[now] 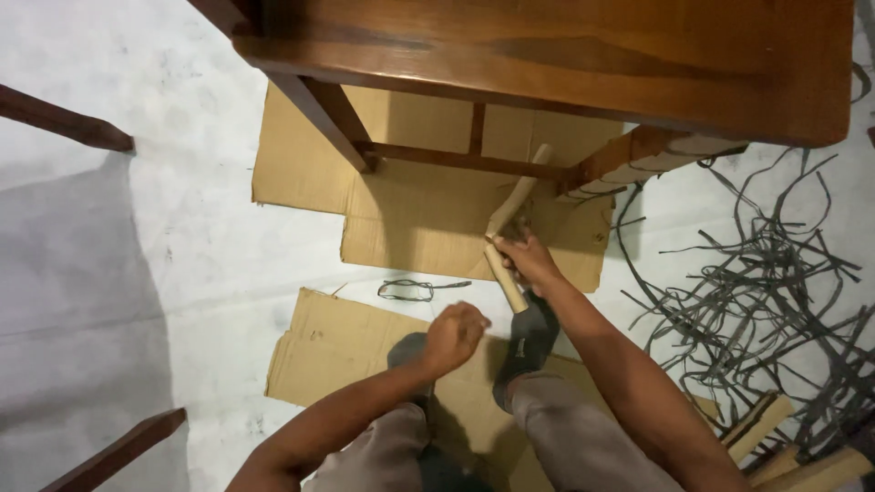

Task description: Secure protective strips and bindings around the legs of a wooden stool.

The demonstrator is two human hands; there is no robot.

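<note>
R hand (527, 260) clenched mid-stick on wooden stick (507, 239), tip above grip near chair leg (629, 159) (L hand (453, 335) fisted, empty?), looks mid-work on leg; next needs steady aim.

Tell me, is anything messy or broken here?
Yes. A tangle of dark strips lies scattered on the floor at the right, and one loose loop sits between the cardboard sheets. The chair leg beside the right hand looks wrapped and worn.
</note>
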